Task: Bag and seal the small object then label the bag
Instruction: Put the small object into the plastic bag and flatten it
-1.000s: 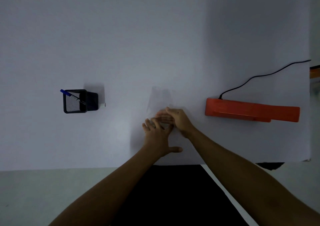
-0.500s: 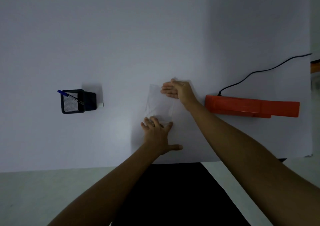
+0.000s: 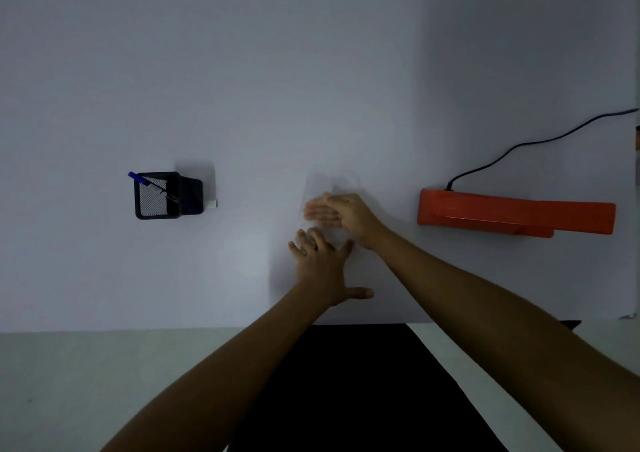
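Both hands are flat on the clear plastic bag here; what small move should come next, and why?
Probably slide the right hand on across the clear plastic bag to flatten it while the left hand pins its near edge. The bag looks wrinkled and lies apart from the orange heat sealer to the right, so it seems unsealed.

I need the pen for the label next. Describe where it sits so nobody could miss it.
Start at the white table and look to its left part, well away from both hands. A black mesh cup stands there. The pen leans slantwise inside it, and its blue cap pokes over the cup's far left rim, the only blue thing in view.
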